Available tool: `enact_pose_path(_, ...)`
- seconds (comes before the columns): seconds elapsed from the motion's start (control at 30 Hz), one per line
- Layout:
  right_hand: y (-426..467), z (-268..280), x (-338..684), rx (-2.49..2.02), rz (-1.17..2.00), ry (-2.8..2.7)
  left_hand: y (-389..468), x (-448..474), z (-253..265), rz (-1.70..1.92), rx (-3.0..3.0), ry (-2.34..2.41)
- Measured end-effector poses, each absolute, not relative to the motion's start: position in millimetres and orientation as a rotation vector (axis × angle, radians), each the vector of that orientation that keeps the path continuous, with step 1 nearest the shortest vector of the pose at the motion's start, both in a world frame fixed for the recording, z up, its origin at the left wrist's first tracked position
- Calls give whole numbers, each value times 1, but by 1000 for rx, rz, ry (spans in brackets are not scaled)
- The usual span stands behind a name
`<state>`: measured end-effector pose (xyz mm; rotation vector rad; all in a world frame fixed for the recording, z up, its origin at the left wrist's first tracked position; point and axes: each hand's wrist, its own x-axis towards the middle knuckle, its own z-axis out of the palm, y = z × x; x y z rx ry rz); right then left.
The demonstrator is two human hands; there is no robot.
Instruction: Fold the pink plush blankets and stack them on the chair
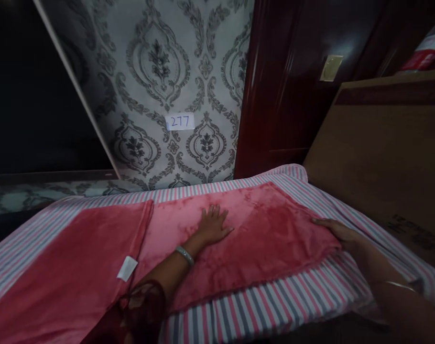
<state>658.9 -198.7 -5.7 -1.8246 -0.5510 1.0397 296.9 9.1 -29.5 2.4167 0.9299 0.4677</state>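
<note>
The patterned wall [160,71] fills the back, partly covered by a dark screen [31,95] that the left border cuts off. On the right, a cardboard box [378,138] also runs out of view, the print low on its side too dim to read. A striped cloth [246,310] hides whatever surface lies beneath it. The red blanket [260,253] lies on this cloth, its left part running past the lower left corner and some of its near edge covered by the left forearm. The blanket is directly under the left hand [212,228], whose fingers are spread wide, palm down near its middle, gripping nothing. The right hand [338,231] touches the blanket's right end; one digit lies along the top there, but the other fingers are hard to make out, so I cannot tell how far they are closed or whether they pinch it. A white tag [127,268] sits by the left forearm, any print on it illegible
</note>
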Motion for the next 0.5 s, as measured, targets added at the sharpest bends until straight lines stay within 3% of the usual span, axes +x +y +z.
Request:
enact_pose_path(0.13,-163,44,618,-1760,1053,-462,29,292,-15,697,1652,818)
enact_pose_path(0.3,-107,98,519,-1781,821,-1084,53,259,5,696,1268,759)
enact_pose_path(0.5,-81,71,367,-1809,406,-1975,62,215,3,722,855,727)
